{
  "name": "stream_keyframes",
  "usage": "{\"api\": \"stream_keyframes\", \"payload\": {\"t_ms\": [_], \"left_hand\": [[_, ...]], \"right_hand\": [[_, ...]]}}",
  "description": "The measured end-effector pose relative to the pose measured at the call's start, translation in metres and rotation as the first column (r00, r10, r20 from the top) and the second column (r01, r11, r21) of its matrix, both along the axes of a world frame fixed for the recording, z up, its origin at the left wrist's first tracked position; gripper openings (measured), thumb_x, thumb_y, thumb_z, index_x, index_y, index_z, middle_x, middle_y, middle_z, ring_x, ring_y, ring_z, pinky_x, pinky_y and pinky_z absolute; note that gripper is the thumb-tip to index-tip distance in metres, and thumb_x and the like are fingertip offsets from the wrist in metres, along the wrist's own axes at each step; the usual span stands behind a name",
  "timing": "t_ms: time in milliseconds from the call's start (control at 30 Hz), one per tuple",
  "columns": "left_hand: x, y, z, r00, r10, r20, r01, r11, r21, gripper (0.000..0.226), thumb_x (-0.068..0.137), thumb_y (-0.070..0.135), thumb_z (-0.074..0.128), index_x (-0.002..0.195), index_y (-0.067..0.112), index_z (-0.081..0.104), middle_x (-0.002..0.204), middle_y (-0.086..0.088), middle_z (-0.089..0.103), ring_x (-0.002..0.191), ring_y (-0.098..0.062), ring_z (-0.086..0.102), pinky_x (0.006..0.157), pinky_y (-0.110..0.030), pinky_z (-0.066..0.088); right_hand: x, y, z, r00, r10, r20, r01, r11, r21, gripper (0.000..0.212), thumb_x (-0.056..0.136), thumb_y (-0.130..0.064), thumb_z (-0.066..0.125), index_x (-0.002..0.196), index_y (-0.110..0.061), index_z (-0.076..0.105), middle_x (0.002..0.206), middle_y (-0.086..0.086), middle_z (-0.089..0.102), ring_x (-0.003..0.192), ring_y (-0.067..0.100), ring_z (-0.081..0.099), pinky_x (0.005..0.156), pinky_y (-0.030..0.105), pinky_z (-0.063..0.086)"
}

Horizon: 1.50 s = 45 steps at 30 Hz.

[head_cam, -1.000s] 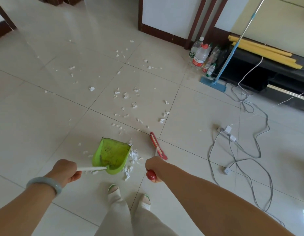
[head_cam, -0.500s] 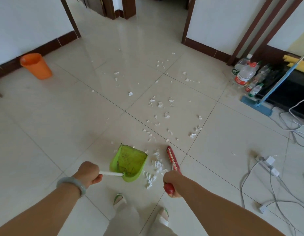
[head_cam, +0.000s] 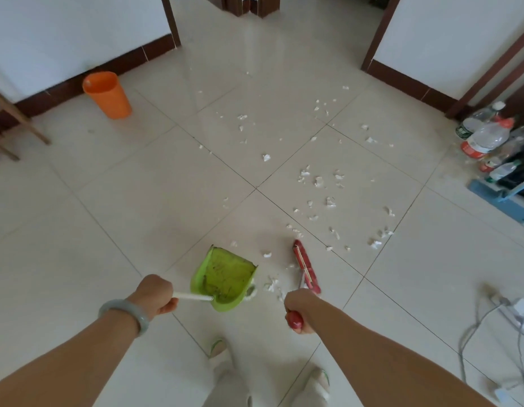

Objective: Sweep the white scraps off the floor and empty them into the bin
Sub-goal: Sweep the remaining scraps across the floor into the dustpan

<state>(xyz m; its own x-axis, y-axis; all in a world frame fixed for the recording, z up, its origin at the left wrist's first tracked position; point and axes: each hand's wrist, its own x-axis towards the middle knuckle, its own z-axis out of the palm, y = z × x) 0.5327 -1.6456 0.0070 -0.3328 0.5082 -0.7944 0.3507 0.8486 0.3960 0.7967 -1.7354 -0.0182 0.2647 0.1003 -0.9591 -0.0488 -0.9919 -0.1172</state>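
Note:
My left hand (head_cam: 155,295) grips the white handle of a green dustpan (head_cam: 224,277), which sits low over the tiles in front of my feet. My right hand (head_cam: 299,309) holds the red handle of a red broom (head_cam: 306,267) whose head lies on the floor just right of the dustpan. A small heap of white scraps (head_cam: 274,284) lies between the dustpan and the broom. Several more white scraps (head_cam: 319,182) are scattered over the tiles further ahead and to the right. An orange bin (head_cam: 106,95) stands by the wall at the far left.
Plastic bottles (head_cam: 484,136) stand at the right wall beside a blue mop head (head_cam: 500,201). Grey cables and a power strip (head_cam: 516,309) trail over the floor at the lower right. A wooden furniture leg (head_cam: 18,118) stands at the left edge. My feet in slippers (head_cam: 219,349) are below.
My view has swung to the left, bringing the orange bin into sight. Both hands keep their grip on the dustpan and broom; the heap of scraps still lies between the two.

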Motion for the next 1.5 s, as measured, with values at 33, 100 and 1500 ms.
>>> {"api": "stream_keyframes", "payload": {"t_ms": [33, 100, 1500], "left_hand": [[-0.013, 0.009, -0.001, 1.000, 0.001, -0.007, -0.001, 1.000, -0.008, 0.018, 0.095, -0.008, 0.038, 0.079, -0.008, 0.047, 0.071, -0.022, 0.049, 0.052, -0.028, 0.051, 0.028, -0.022, 0.045], [-0.039, 0.027, -0.002, 1.000, -0.009, -0.022, 0.008, 1.000, -0.023, 0.012, 0.094, -0.008, 0.039, 0.089, -0.010, 0.049, 0.072, -0.023, 0.050, 0.046, -0.028, 0.054, 0.030, -0.022, 0.047], [-0.142, 0.066, -0.033, 0.971, 0.193, -0.138, -0.204, 0.976, -0.072, 0.024, 0.097, -0.003, 0.038, 0.116, -0.014, 0.049, 0.080, -0.026, 0.053, 0.030, -0.020, 0.054, 0.023, -0.016, 0.038]], "right_hand": [[-0.014, 0.009, -0.001, 1.000, 0.019, -0.001, -0.019, 1.000, 0.003, 0.019, 0.085, 0.003, 0.035, 0.082, -0.014, 0.045, 0.078, 0.009, 0.051, 0.054, 0.016, 0.046, 0.039, 0.019, 0.034], [-0.042, 0.023, -0.003, 0.997, 0.076, -0.012, -0.076, 0.997, 0.000, 0.019, 0.087, 0.001, 0.035, 0.080, -0.014, 0.045, 0.074, 0.007, 0.050, 0.061, 0.017, 0.049, 0.042, 0.022, 0.036], [-0.007, 0.182, -0.024, 0.247, 0.937, 0.246, -0.947, 0.287, -0.144, 0.046, 0.091, 0.003, 0.031, 0.133, -0.012, 0.043, 0.082, 0.012, 0.052, 0.050, 0.018, 0.047, 0.037, 0.020, 0.037]]}}
